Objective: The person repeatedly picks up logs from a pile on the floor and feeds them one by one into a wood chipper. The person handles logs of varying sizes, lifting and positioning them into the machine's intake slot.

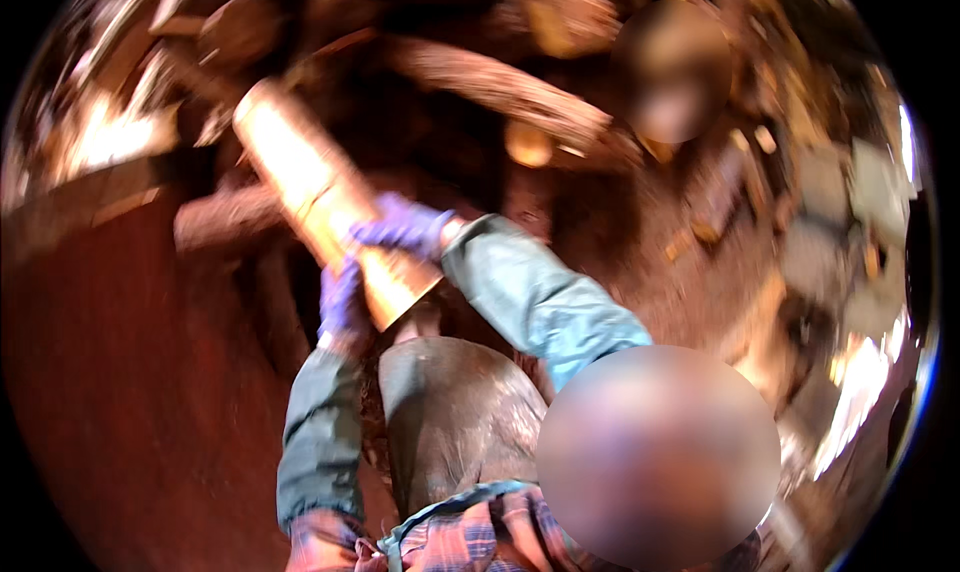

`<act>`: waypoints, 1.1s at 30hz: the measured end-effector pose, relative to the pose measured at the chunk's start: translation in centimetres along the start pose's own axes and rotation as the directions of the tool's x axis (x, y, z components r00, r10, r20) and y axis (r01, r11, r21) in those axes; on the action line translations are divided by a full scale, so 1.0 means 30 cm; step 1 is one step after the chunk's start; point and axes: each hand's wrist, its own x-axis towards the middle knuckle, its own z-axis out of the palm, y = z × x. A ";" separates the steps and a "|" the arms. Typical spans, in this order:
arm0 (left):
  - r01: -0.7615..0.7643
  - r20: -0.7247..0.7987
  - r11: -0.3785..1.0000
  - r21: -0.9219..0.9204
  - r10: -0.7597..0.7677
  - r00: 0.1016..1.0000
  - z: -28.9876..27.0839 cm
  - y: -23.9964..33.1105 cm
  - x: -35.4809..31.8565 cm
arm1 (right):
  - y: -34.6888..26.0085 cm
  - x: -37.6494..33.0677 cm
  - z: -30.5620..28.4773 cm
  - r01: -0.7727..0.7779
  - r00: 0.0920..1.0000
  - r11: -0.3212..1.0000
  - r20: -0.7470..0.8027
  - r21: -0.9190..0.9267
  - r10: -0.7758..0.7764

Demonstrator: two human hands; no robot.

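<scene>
A thick split log [310, 177], pale and brightly lit on its upper face, slants from the upper left down toward my lap. My left hand [343, 297], in a purple glove, grips its left edge near the close end. On the opposite side my right hand [402, 224], gloved the same way, lies across the log with its fingers wrapped over the wood. Both hands are somewhat smeared by motion. The log's underside is hidden.
Another log [228, 218] lies beneath the held one. A long bark-covered log [500, 87] stretches across the far middle. Several more logs are heaped behind. Grey blocks [825, 182] line the right side; reddish-brown ground [130, 372] spreads at the left.
</scene>
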 end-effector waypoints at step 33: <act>0.471 0.710 0.649 0.598 -0.701 0.064 2.725 -1.429 -1.854 | 0.061 -3.721 -1.096 0.980 -0.103 0.105 -0.879 -0.171 -0.466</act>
